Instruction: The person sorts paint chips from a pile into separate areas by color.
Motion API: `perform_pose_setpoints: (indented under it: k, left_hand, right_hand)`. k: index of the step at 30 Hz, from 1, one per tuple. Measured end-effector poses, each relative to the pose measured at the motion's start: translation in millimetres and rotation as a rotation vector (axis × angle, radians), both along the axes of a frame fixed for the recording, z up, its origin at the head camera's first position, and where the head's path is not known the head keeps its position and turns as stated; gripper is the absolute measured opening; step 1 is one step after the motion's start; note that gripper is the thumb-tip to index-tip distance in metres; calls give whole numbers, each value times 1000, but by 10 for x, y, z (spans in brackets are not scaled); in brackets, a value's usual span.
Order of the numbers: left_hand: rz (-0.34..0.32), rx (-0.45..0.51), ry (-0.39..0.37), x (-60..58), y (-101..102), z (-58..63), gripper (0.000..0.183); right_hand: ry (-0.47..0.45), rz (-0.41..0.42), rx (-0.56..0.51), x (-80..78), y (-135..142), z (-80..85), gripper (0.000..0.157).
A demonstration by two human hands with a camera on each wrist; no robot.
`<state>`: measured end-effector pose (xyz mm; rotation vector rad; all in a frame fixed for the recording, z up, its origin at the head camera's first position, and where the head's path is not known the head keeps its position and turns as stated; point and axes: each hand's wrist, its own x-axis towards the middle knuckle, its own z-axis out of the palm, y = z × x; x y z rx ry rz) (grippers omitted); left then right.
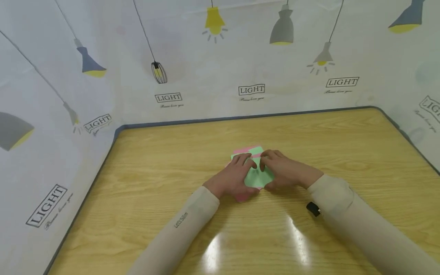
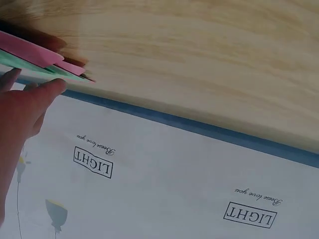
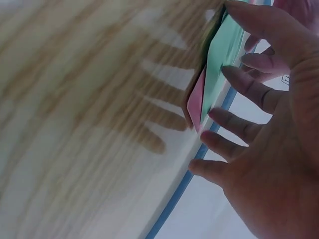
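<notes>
A folded sheet of paper, mint green on top with pink layers, lies on the table between the two hands. My left hand holds its left side, with the thumb at the near edge and the fingers bent over the top. Opposite it, my right hand holds the right side. In the right wrist view, the right thumb and index finger touch the green paper while the other fingers are spread. The left wrist view shows pink and green layers edge-on beside the left fingers; part of that hand is cut off.
The wood-grain table has a dark blue border along its back. White sheeting printed with lamps surrounds it. A small black object shows beside the right sleeve.
</notes>
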<state>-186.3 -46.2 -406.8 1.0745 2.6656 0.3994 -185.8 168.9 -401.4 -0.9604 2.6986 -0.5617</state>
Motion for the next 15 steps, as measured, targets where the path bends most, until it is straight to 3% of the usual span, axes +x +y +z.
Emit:
perform_pose_setpoints:
  k: [7,15]
  left_hand:
    - [15,-14,3,-22,-32,-68,85]
    - [-25,4,58,-35,-15,-69,85]
  right_hand:
    - [3,32,-17,-13,-16,-6,43]
    - [61,21,-54,56,22,36,50]
